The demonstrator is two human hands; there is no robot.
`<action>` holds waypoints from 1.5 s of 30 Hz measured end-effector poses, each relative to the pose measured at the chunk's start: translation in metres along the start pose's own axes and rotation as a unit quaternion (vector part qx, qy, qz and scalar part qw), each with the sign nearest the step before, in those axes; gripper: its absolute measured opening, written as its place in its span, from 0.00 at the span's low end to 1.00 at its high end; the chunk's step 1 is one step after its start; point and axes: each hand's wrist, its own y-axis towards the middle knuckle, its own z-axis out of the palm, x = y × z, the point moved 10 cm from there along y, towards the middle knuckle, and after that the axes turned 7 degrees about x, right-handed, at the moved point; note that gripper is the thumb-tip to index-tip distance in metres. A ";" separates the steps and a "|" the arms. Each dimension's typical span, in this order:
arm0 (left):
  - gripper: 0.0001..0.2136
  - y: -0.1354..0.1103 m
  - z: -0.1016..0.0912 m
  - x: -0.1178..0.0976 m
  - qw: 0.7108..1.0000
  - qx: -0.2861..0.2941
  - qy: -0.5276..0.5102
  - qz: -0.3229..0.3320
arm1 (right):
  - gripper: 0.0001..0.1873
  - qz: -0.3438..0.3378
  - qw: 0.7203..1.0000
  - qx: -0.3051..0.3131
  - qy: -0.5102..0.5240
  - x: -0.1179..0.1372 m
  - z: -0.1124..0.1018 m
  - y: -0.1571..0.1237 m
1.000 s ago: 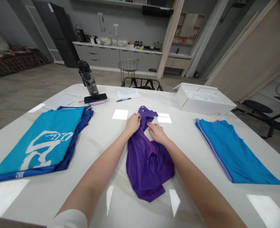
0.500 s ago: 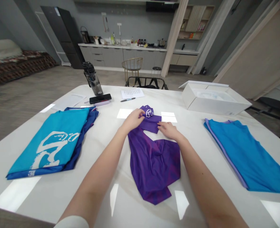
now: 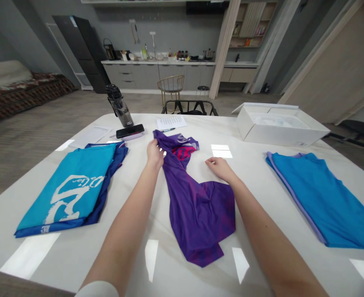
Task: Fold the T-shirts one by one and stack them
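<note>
A purple shirt (image 3: 197, 206) lies crumpled in the middle of the white table (image 3: 132, 231). My left hand (image 3: 155, 152) is closed on the shirt's upper edge and holds it lifted toward the far left, so that a pink patch shows inside. My right hand (image 3: 219, 167) rests on the table just right of the shirt with its fingers loosely spread and nothing in it.
A stack of folded blue shirts (image 3: 72, 187) lies at the left, and a blue shirt (image 3: 318, 196) over a lilac one at the right. At the back stand a dark bottle (image 3: 119, 106), a phone (image 3: 130, 131), a paper sheet with a pen (image 3: 171, 122) and an open white box (image 3: 277, 123).
My left hand has pulled the shirt's top part up and to the left, unfolding it. My right hand has let go of the cloth and stays beside it.
</note>
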 end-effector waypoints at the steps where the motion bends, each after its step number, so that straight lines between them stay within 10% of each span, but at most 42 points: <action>1: 0.06 0.007 -0.018 0.002 0.997 -0.039 -0.066 -0.031 | 0.15 -0.018 1.000 0.011 -0.006 0.007 0.006 0.000; 4: 0.08 0.008 -0.069 0.003 0.979 -0.173 -0.086 -0.067 | 0.14 -0.073 0.997 0.030 -0.016 0.028 0.025 -0.001; 7: 0.23 -0.011 -0.100 -0.033 0.952 -0.291 0.067 0.066 | 0.15 -0.137 0.990 0.018 -0.016 0.053 0.040 0.003; 11: 0.26 -0.016 -0.039 -0.065 0.919 -0.080 0.302 0.239 | 0.16 -0.207 0.977 -0.033 -0.034 0.097 0.048 0.017; 15: 0.19 -0.014 0.016 -0.012 0.840 0.165 0.493 0.156 | 0.18 -0.161 0.983 -0.026 -0.085 0.131 0.064 0.045; 21: 0.24 -0.003 0.000 0.039 0.750 0.188 0.634 0.038 | 0.24 -0.026 0.975 -0.025 -0.220 0.149 0.083 0.082; 30: 0.30 0.003 -0.014 0.043 0.727 0.176 0.663 0.002 | 0.17 0.015 0.965 0.077 -0.250 0.118 0.089 0.093; 37: 0.30 0.006 -0.016 0.046 0.729 0.163 0.665 0.007 | 0.22 0.016 0.966 -0.028 -0.258 0.065 0.013 0.066; 45: 0.31 0.008 -0.017 0.048 0.726 0.159 0.669 0.004 | 0.23 0.153 0.952 -0.167 -0.207 -0.099 -0.119 0.013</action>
